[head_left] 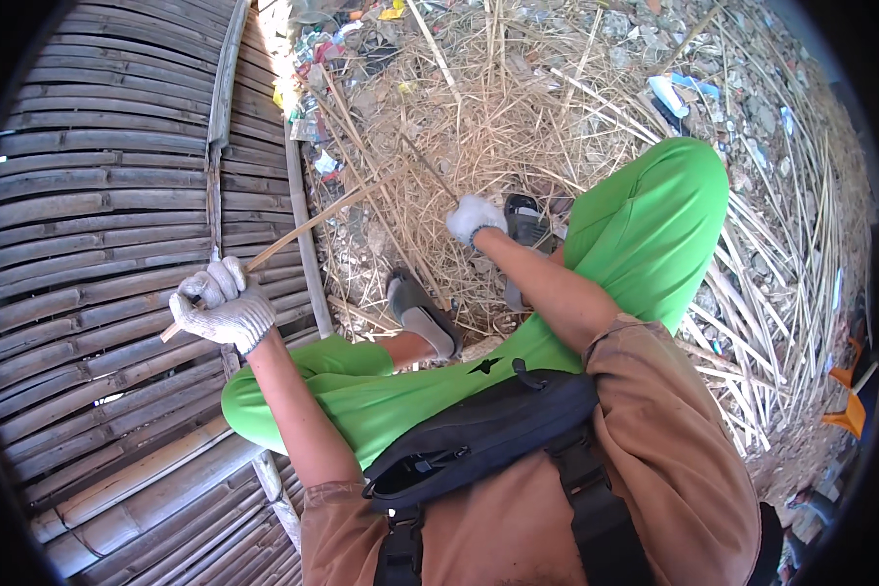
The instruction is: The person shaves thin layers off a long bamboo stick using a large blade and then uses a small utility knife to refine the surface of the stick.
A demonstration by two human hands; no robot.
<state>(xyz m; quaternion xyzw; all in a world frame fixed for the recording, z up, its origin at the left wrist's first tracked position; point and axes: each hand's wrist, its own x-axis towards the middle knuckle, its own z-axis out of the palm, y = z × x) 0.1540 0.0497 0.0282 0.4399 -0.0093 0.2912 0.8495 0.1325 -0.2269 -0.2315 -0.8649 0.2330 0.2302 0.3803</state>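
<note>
My left hand (227, 308), in a whitish knit glove, is closed around a long pale bamboo strip (324, 217). One short end pokes out below the glove; the longer part slants up to the right over the straw-covered ground. My right hand (476, 219), gloved too, is closed on a thin, dark, narrow tool (426, 164) that looks like a knife blade seen edge-on; its handle is hidden in the fist. The tool's tip points up and left, close to the strip's far end. Whether the two touch, I cannot tell.
A wall or platform of bamboo slats (117, 200) fills the left side. Shavings and straw (518, 107) cover the ground ahead, with scraps of litter. Many cut strips (752, 322) lie at right. My bent legs in green trousers (645, 230) and a black waist bag (488, 430) are close below.
</note>
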